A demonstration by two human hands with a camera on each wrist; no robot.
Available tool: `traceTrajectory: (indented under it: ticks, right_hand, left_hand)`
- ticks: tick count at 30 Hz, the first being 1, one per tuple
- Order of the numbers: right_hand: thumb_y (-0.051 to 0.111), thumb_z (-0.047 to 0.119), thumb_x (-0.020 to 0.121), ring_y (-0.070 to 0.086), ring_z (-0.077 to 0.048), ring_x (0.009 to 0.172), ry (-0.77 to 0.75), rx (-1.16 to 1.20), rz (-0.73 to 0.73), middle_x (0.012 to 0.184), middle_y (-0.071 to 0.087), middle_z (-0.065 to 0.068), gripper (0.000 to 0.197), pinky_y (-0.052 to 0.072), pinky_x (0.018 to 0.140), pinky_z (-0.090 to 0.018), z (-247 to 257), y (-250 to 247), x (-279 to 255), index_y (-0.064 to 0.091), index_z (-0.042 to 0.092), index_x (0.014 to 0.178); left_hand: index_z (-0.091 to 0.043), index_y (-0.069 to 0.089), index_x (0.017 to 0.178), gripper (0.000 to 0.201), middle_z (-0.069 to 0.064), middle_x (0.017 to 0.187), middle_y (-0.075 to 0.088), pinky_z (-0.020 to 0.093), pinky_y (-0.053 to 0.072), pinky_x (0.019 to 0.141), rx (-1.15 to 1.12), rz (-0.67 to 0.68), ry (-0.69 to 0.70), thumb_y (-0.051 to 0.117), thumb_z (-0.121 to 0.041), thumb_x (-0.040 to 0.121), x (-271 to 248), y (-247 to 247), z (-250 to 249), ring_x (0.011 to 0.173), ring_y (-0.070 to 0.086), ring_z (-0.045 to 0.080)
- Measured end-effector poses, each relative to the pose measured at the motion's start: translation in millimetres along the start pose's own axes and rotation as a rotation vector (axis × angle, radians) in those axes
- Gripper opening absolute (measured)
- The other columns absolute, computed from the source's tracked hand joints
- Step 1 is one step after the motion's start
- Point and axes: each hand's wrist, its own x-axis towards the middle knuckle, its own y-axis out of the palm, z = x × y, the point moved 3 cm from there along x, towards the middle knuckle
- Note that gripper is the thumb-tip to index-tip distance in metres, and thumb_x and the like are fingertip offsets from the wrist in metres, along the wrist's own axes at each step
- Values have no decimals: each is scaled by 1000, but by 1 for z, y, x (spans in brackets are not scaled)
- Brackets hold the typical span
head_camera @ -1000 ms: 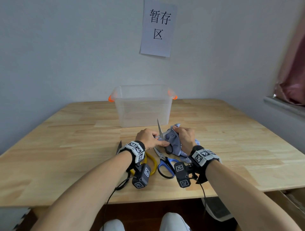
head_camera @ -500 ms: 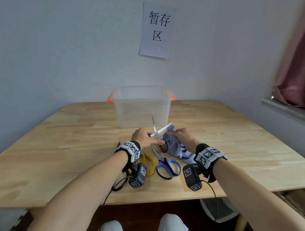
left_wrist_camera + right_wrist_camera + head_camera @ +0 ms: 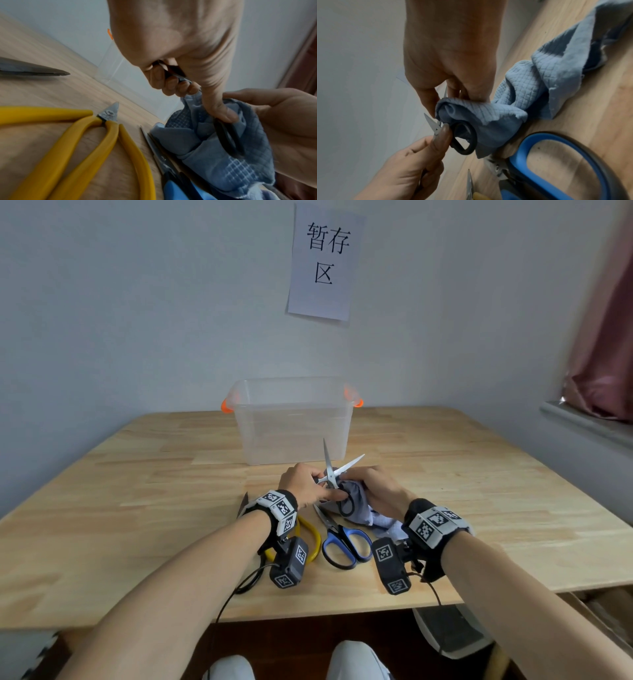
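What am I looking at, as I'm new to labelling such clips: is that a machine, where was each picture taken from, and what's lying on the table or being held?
No machine: a person works with two bare hands. The wide picture comes from a camera on the head; the two close-ups come from the left wrist camera and right wrist camera, looking along the fingers. The left hand grips small black-handled scissors, blades spread open. The right hand holds a blue cloth bunched against them. On the wooden table lie yellow-handled shears and blue-handled scissors; a clear bin stands behind.
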Motion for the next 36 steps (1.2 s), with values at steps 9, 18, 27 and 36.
traceTrajectory:
  ticks: [9,18,27,36]
  right_hand:
    - [39,-8,99,65,-33,108,-32,65,156,119,66,-25,31,56,91,-36,1,-3,-15,56,-11,125]
    - [56,-3,95,71,-30,83,-103,85,-57,101,69,-27,15,59,72,-33,-8,-1,-6,64,-11,105]
    - [63,12,95,71,-28,78,-78,56,-197,92,70,-25,25,59,67,-32,-19,2,2,64,-12,103]
    - [51,16,102,69,-20,66,-53,87,-102,84,67,-20,30,57,58,-26,-17,8,-4,64,-11,102]
  left_hand:
    - [-23,47,49,50,-10,48,42,26,24,51,16,-1,-7,91,-46,58,-1,1,-5,50,37,11]
    - [-22,51,51,48,-7,52,45,28,26,52,30,-3,-2,91,-49,58,-2,7,-6,53,39,14]
    - [-26,75,80,39,-10,65,63,22,36,53,32,-6,-21,90,-53,56,-3,9,-8,60,54,9]
    - [-30,66,63,32,-11,57,52,25,31,51,48,3,-19,90,-51,59,-4,5,-12,55,46,10]
